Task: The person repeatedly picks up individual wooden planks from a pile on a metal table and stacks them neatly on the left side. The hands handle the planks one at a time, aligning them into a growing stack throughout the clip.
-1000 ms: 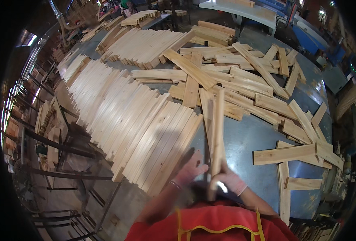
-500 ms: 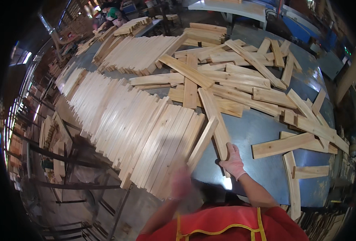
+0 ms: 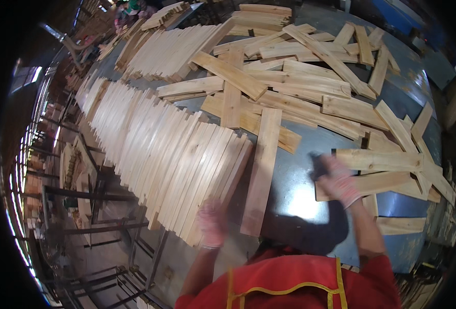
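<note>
Indoors, one worker in a red apron point(image 3: 290, 270) stands at one metal table point(image 3: 295, 177), two gloved hands well apart, the clock read from the apron with twelve straight ahead. At ten, the left hand point(image 3: 212, 224), blurred, is over the near end of the long row point(image 3: 156, 159), its pale slats packed side by side, well over a dozen of them but too tight for an exact count; from here I cannot tell whether the fingers are clamped on a slat. At one, the right hand point(image 3: 337, 180) is by the left ends of two boards point(image 3: 380, 160), one beyond the other; whether it grips either, I cannot tell.

Between the two hands, at twelve, one lone board point(image 3: 261, 175) lies lengthwise, its far end by the pile point(image 3: 305, 80), its near end toward the worker. The pile, more than a dozen pieces, is too tangled to count. At two lies one short board point(image 3: 400, 225). Farther off are one second row point(image 3: 174, 51) at eleven, one stack point(image 3: 264, 20) at twelve and, beyond the row, one co-worker point(image 3: 130, 7) in green.
</note>
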Tool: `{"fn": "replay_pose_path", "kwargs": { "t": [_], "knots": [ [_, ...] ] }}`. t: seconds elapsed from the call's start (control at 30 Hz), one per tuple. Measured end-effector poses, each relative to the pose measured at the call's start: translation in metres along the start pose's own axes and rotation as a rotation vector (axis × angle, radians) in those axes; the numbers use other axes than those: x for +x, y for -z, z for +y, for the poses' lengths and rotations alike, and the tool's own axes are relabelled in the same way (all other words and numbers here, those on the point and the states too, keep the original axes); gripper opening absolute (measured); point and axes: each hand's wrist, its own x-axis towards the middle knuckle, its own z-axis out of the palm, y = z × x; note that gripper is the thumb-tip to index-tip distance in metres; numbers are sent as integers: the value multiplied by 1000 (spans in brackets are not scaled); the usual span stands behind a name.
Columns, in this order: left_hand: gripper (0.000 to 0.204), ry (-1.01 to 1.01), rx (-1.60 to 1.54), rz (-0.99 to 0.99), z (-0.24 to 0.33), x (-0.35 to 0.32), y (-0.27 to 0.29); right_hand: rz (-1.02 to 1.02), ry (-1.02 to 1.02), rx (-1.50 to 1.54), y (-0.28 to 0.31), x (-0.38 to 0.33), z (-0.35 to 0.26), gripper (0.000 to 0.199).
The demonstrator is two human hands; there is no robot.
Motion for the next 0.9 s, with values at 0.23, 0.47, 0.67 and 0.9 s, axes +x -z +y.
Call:
{"fn": "replay_pose_path", "kwargs": {
  "t": [0.23, 0.47, 0.67, 0.9],
  "knots": [
    [91, 172, -203, -750, 129, 50, 33, -106, 45, -800, 76, 2, 218, 103],
    [103, 311, -368, -836, 17, 6, -1, -433, 89, -903, 75, 26, 77, 53],
    [91, 399, -1160, -651, -48, -86, -16, -286, -350, 192, 39, -18, -57, 43],
    [85, 280, -1053, -600, -51, -107, 7, 8, -463, 642, -207, -20, -100, 57]
  ]
}}
